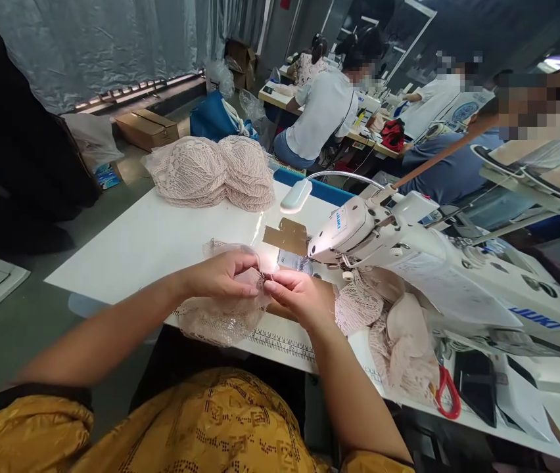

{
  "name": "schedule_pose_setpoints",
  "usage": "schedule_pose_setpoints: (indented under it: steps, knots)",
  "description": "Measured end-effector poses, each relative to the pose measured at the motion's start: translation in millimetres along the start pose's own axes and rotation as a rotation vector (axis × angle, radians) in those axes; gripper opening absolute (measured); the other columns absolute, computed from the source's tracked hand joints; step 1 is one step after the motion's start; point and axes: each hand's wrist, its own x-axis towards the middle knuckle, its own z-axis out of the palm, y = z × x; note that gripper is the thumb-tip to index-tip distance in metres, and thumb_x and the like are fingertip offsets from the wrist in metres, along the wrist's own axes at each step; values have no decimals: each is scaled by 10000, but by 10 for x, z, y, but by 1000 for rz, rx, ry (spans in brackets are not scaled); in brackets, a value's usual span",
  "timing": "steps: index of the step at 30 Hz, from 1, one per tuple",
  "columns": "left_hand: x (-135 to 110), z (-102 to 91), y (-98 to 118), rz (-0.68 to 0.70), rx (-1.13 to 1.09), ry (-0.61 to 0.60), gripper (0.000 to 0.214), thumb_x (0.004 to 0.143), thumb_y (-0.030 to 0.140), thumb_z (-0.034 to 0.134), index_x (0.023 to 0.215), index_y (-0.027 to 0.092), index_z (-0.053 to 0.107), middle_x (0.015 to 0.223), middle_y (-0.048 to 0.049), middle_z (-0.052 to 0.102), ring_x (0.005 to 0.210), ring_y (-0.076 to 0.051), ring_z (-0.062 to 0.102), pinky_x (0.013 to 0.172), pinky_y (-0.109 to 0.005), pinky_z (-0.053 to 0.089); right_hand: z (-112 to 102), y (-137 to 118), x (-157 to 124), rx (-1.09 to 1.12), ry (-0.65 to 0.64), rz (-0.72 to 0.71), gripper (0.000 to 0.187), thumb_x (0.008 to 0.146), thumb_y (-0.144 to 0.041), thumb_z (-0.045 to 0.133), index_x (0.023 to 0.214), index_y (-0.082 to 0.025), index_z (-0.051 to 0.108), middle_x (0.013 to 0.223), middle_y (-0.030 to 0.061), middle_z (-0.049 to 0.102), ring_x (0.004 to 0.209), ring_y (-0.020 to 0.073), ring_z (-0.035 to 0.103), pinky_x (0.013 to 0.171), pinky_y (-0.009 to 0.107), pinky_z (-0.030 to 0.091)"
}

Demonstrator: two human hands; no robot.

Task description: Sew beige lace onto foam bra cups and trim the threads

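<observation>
Both my hands meet over the front of the white table, just left of the sewing machine (pixel 353 230). Between them hangs a pale pink lace piece (pixel 225 318), its lower part draped on the table edge. My left hand (pixel 223 272) pinches the lace from the left, with thumb and fingers closed. My right hand (pixel 297 295) pinches a small dark spot of the same piece at its edge; the exact detail is too small to make out. Right of my hands, more pink lace cups (pixel 359 305) lie under the machine arm.
A stack of lace bra cups (pixel 196 171) stands at the table's back left. Red-handled scissors (pixel 447 394) and a dark phone (pixel 476 386) lie at the right. A small lamp (pixel 296 196) overhangs the table. A printed ruler (pixel 280 343) runs along the front edge. Several people work behind.
</observation>
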Motion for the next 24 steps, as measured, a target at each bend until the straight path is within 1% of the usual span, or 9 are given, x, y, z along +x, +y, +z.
schedule_pose_setpoints:
  steps: [5,8,10,12,14,16,19,22,24]
  knots:
    - [16,27,-24,14,13,-20,304,819,365,649,1031,147,631,947,-31,619,888,-194,586,766,-280,470,52,-3,16,84,26,32,375,754,-519,705,727,-145,698,563,-61,346,531,72,262,485,233,204]
    - [24,59,-55,43,-39,-38,505,824,339,662,1292,187,550,1265,-79,592,1194,-244,531,998,-337,418,21,44,-12,133,33,48,420,758,-524,696,953,-155,743,601,-40,469,508,71,327,465,219,264]
    - [6,66,-61,12,-63,-39,597,826,345,666,1377,201,487,1331,-84,567,1231,-245,516,1015,-337,411,-64,115,-92,53,40,42,440,784,-518,670,1052,-176,740,665,-5,582,534,98,451,490,232,361]
    - [-44,48,-45,-38,-48,-32,574,832,364,665,1359,193,516,1202,-71,634,1092,-226,589,915,-306,461,-222,235,-236,-177,103,-8,397,819,-482,647,1096,-212,735,820,45,690,707,172,603,620,292,477]
    - [-122,14,-6,-73,-25,-12,513,841,391,657,1301,180,574,944,-30,660,858,-177,610,747,-255,475,-448,406,-431,-534,285,-78,339,864,-429,603,1126,-251,724,1006,77,720,915,241,641,783,369,508]
    - [-202,-9,46,-93,-23,-10,479,861,409,633,1277,174,594,706,26,553,641,-117,517,585,-209,409,-691,591,-643,-875,451,-93,315,892,-386,549,1121,-253,719,1037,94,715,950,269,637,836,424,499]
    - [-248,52,132,-89,-20,-28,449,903,402,572,1287,169,583,597,66,391,527,-82,373,493,-192,309,-894,751,-911,-1151,649,-107,301,890,-353,512,1023,-202,735,1023,145,681,964,309,615,882,507,470]
    - [-148,273,216,-13,65,-18,406,905,357,562,1257,159,599,607,58,424,556,-91,411,528,-205,349,-713,680,-1002,-949,667,-153,326,878,-398,555,1111,-209,682,1193,153,626,1116,317,567,965,505,432]
    - [-13,453,256,76,129,-8,370,905,317,559,1232,152,612,635,41,500,586,-101,466,570,-219,397,-436,566,-936,-590,412,-188,424,868,-454,584,1236,-244,598,1270,117,594,1168,275,552,963,419,454]
